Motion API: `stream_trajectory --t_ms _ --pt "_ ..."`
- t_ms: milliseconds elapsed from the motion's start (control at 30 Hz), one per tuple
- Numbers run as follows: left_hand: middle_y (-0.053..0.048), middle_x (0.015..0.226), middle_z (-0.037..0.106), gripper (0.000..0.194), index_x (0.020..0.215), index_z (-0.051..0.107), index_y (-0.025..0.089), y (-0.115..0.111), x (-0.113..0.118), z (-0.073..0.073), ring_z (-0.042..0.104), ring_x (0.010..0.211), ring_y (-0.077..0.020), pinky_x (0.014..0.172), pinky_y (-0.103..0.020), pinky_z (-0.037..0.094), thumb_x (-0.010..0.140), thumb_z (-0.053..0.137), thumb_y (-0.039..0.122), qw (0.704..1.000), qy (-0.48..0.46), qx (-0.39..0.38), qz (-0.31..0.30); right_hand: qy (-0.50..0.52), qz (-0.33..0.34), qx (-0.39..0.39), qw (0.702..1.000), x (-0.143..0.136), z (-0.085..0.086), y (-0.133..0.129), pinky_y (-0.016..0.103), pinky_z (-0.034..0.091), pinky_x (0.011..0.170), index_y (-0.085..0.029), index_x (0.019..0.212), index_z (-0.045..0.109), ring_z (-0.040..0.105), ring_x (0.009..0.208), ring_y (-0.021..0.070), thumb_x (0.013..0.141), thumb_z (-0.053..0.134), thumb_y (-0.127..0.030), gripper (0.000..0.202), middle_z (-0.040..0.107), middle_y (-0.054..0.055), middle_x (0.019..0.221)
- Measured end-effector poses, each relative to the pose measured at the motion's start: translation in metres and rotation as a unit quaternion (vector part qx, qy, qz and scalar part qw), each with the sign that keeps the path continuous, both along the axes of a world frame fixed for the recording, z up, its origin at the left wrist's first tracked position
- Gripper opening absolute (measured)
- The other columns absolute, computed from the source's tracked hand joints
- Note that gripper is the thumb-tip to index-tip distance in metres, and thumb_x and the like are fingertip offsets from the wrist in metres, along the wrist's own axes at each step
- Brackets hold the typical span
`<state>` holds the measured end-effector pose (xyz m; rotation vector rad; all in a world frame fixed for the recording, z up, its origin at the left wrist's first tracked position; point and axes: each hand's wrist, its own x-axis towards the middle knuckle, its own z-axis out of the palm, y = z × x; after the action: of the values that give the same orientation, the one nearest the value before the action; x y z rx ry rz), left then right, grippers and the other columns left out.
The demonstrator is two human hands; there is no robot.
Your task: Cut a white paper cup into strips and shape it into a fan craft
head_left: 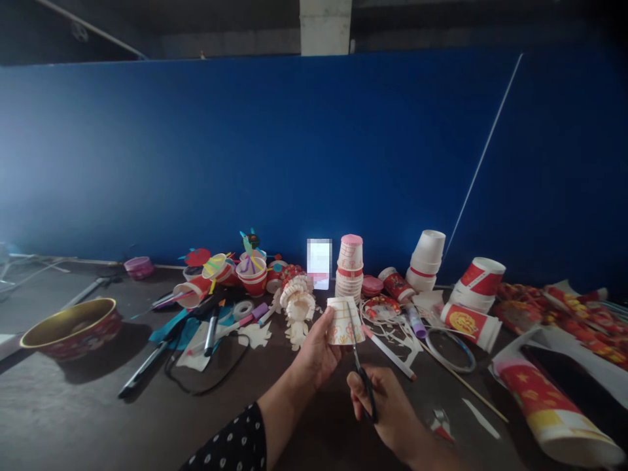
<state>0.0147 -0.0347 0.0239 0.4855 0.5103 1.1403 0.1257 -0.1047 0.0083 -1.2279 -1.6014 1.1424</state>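
Note:
In the middle of the head view my left hand (321,353) holds a white paper cup (341,320) with drawn lines and orange and red patterns on it. Its thumb presses on the cup's left side. My right hand (383,399) is closed around the black handles of a pair of scissors (367,389). The blades lie along the right part of the cup, pointing away from me; whether they are cutting into it I cannot tell. Just beyond stands a stack of paper cups (350,268) with a pink top.
A gold-rimmed bowl (73,327) sits at left. Markers (210,333), decorated cups (252,275) and cut paper (297,301) crowd the table's back. At right are a red cup (554,405), a dark phone-like slab (574,373) and a thin stick (471,386). A blue partition (245,150) stands behind.

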Motion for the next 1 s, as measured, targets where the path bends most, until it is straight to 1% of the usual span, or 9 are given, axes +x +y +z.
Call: stream_trajectory --t_ms 100,200,300,400,533,633,733,867,1000 --pt "-0.01 0.086 0.067 0.037 0.107 0.057 0.01 0.004 -0.001 -0.002 0.064 0.071 -0.0204 0.063 -0.029 0.048 0.082 0.056 0.036 1.0 0.007 -0.005 0.018 -0.011 0.007 -0.008 1.0 0.001 -0.002 0.0 0.021 0.029 0.046 -0.018 0.053 0.046 0.038 0.046 0.0094 0.072 0.039 -0.074 0.06 0.045 -0.002 0.046" --pt "-0.008 0.084 0.068 0.035 0.109 0.056 0.011 0.007 -0.003 -0.001 0.063 0.065 -0.0173 0.056 -0.026 0.046 0.083 0.054 0.035 0.999 -0.001 -0.022 0.043 -0.018 0.021 0.002 1.0 0.002 -0.005 0.0 0.021 0.03 0.046 -0.017 0.055 0.047 0.04 0.048 0.0099 0.074 0.039 -0.072 0.059 0.046 -0.001 0.049" --pt "-0.008 0.082 0.068 0.037 0.11 0.056 0.012 0.009 -0.006 0.002 0.063 0.061 -0.0161 0.053 -0.024 0.046 0.084 0.052 0.038 0.999 -0.006 -0.034 0.036 -0.017 0.024 0.0 1.0 0.0 -0.008 -0.001 0.021 0.028 0.045 -0.018 0.056 0.044 0.038 0.047 0.0095 0.074 0.04 -0.071 0.056 0.044 -0.002 0.05" --pt "-0.009 0.081 0.068 0.039 0.109 0.056 0.011 0.008 -0.007 0.005 0.064 0.061 -0.017 0.051 -0.024 0.047 0.085 0.05 0.04 0.999 0.004 -0.036 0.025 -0.027 0.022 -0.006 0.999 -0.002 -0.008 -0.002 0.021 0.026 0.044 -0.019 0.057 0.042 0.036 0.047 0.0091 0.075 0.043 -0.068 0.053 0.039 -0.004 0.05" --pt "-0.009 0.084 0.067 0.037 0.11 0.054 0.011 0.008 -0.006 0.006 0.065 0.065 -0.0198 0.053 -0.027 0.049 0.085 0.05 0.038 0.999 0.009 -0.028 0.042 -0.054 0.01 -0.005 0.998 -0.005 -0.007 -0.003 0.021 0.023 0.043 -0.019 0.058 0.041 0.031 0.048 0.0085 0.074 0.049 -0.062 0.047 0.035 -0.005 0.051" --pt "-0.01 0.088 0.066 0.037 0.111 0.053 0.012 0.008 -0.004 0.006 0.065 0.068 -0.0202 0.054 -0.028 0.051 0.082 0.055 0.035 0.998 0.016 -0.016 0.066 -0.076 -0.016 0.015 0.997 -0.004 -0.009 -0.002 0.02 0.025 0.045 -0.018 0.06 0.042 0.032 0.051 0.0086 0.076 0.05 -0.057 0.043 0.036 -0.005 0.054" --pt "-0.01 0.095 0.066 0.032 0.108 0.055 0.013 0.009 -0.003 0.002 0.065 0.072 -0.0198 0.057 -0.028 0.052 0.082 0.056 0.031 0.996 0.015 0.0 0.09 -0.097 -0.033 0.038 0.994 -0.002 -0.01 -0.002 0.02 0.027 0.045 -0.017 0.062 0.045 0.033 0.051 0.0089 0.078 0.05 -0.053 0.04 0.038 -0.005 0.054" --pt "-0.01 0.1 0.066 0.032 0.108 0.056 0.015 0.011 -0.003 -0.004 0.065 0.078 -0.0197 0.062 -0.027 0.052 0.079 0.06 0.029 0.995 0.004 0.011 0.097 -0.132 -0.058 0.058 0.988 -0.002 -0.008 -0.002 0.021 0.026 0.043 -0.018 0.058 0.043 0.036 0.049 0.0093 0.078 0.051 -0.052 0.04 0.04 -0.004 0.05" --pt "-0.01 0.099 0.066 0.033 0.108 0.056 0.014 0.012 -0.003 -0.006 0.066 0.077 -0.0194 0.062 -0.026 0.051 0.079 0.06 0.03 0.996 0.007 0.0 0.093 -0.152 -0.065 0.076 0.983 -0.003 -0.005 -0.003 0.021 0.026 0.044 -0.019 0.058 0.045 0.04 0.048 0.0103 0.079 0.049 -0.053 0.04 0.044 -0.003 0.049"
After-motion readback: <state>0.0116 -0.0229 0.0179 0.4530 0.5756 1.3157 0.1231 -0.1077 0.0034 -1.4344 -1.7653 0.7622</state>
